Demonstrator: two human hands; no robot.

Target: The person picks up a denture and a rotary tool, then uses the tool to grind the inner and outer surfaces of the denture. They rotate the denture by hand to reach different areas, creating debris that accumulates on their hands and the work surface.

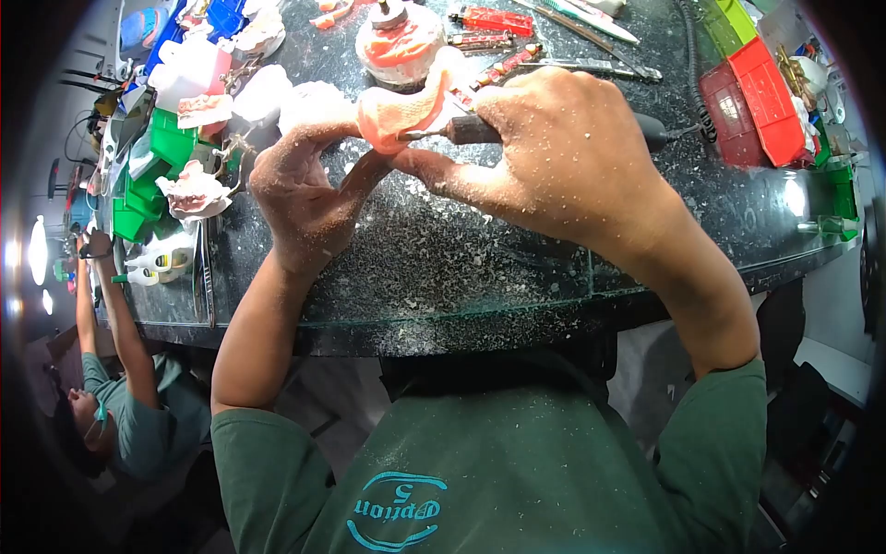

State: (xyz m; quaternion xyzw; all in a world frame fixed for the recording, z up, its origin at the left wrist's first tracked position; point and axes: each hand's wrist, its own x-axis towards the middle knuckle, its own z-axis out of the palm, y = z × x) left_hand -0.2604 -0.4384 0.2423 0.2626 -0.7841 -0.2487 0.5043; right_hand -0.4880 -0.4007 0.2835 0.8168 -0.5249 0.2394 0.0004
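Observation:
My left hand [305, 189] is closed around a pink denture base [399, 109], holding it up over the dusty bench between thumb and fingers. My right hand [572, 152] grips a dark rotary handpiece [472, 130], its body passing under the palm and coming out on the right. The handpiece's thin metal bur [420, 136] reaches the lower edge of the pink piece and appears to touch it. Fine pale dust covers both hands. Fingers of both hands come close together just below the denture base, and the right fingertips are partly hidden.
Pale shavings lie on the black bench [443, 277]. Behind my hands stand a glass jar [401, 55] with pink contents and several metal tools [600, 66]. Plaster casts [196, 192] and green bins [143, 198] are left, a red bin [766, 97] right. Another person [138, 406] works far left.

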